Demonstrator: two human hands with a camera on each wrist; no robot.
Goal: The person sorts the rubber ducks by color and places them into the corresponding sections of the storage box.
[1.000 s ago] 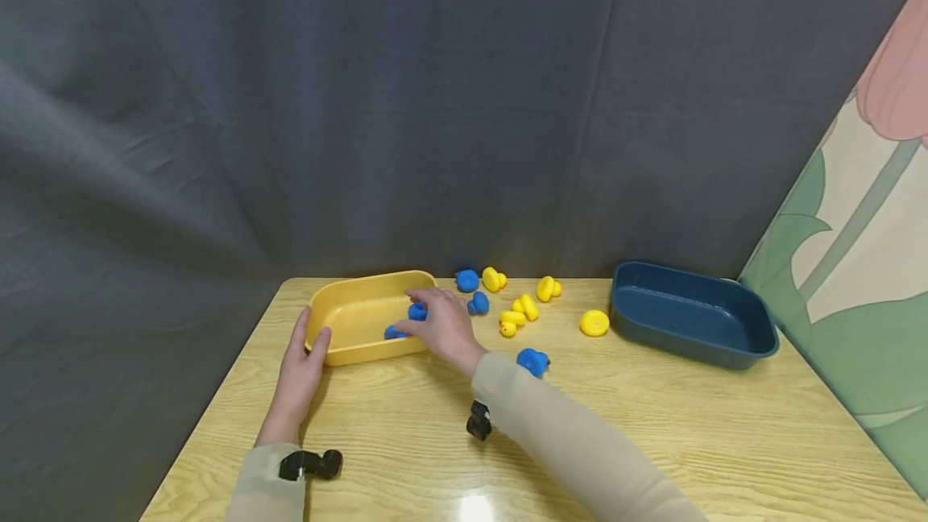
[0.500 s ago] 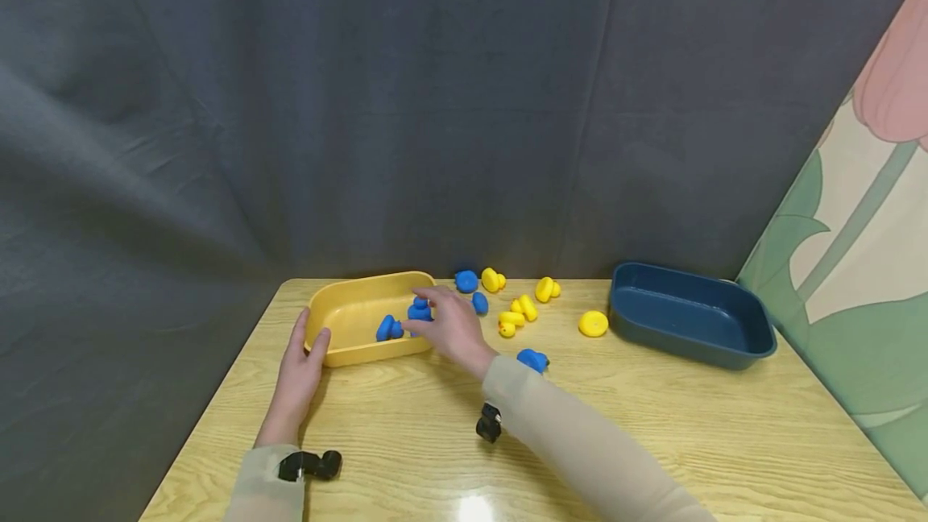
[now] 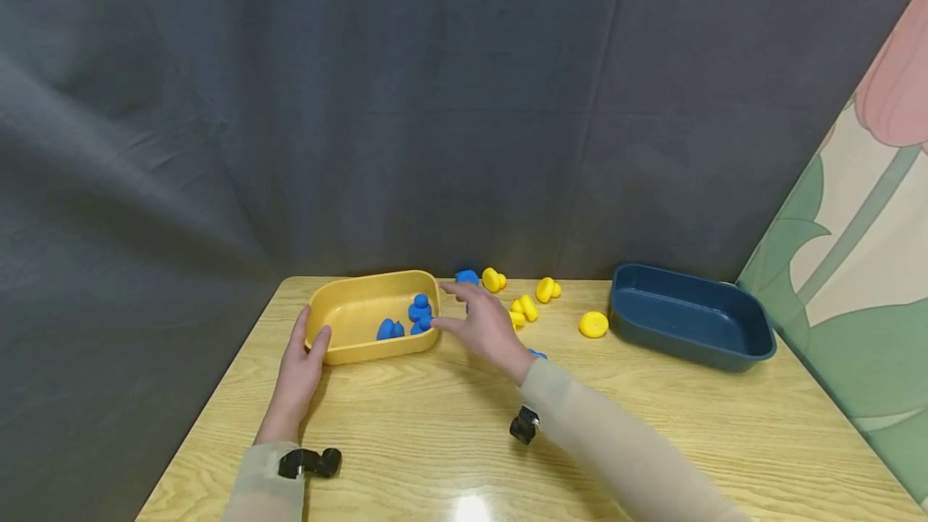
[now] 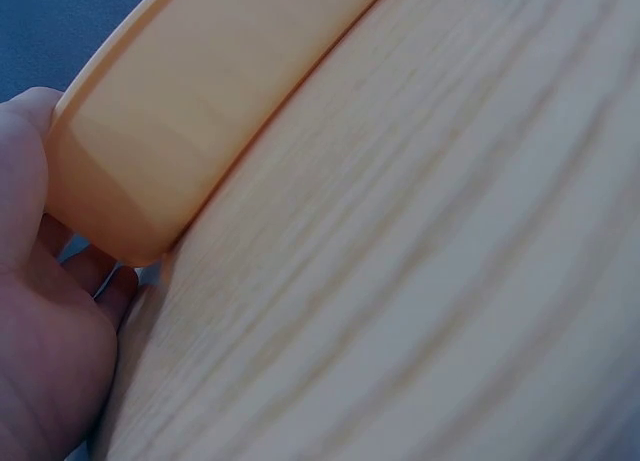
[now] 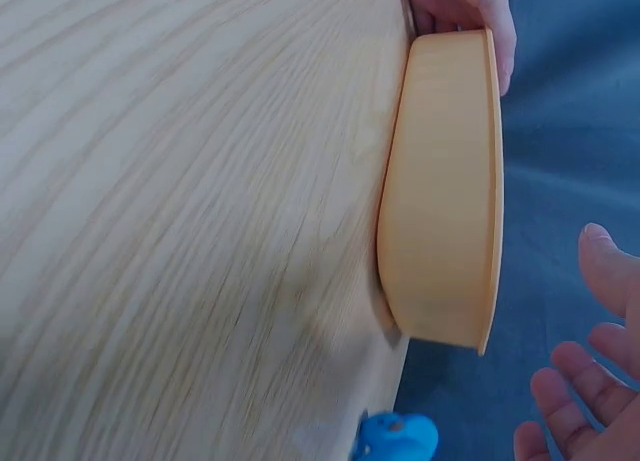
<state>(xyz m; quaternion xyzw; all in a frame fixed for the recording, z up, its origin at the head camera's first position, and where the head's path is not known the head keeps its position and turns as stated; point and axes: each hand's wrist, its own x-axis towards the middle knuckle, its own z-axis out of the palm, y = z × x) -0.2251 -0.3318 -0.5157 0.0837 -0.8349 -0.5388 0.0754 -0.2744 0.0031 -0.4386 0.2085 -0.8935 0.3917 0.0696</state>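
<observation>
My left hand (image 3: pixel 300 365) holds the left end of a yellow tub (image 3: pixel 341 354), its thumb at the front rim and fingers along the outer end. In the left wrist view the tub's wall (image 4: pixel 190 111) stands on the wood, the fingers partly behind it. Inside, at the right end, sit three blue rubber ducks (image 3: pixel 420 308). My right hand (image 3: pixel 487 327) is just beyond the right end, thumb and fingers spread with nothing between them; the right wrist view shows its loose fingers (image 5: pixel 575 391) apart from the tub. Another blue duck (image 3: pixel 467 276) lies behind that hand.
Several yellow rubber ducks (image 3: pixel 547 290) lie about the back middle of the wooden table (image 3: pixel 406 441). One blue duck (image 3: pixel 537 354) is mostly hidden by my right wrist. A dark blue tub (image 3: pixel 689 349) stands at right. A grey curtain (image 3: pixel 435 103) hangs behind.
My right hand has let go of a blue duck in the yellow tub and drawn back right, out over its end. Three ducks now show inside. The left hand has stayed put.
</observation>
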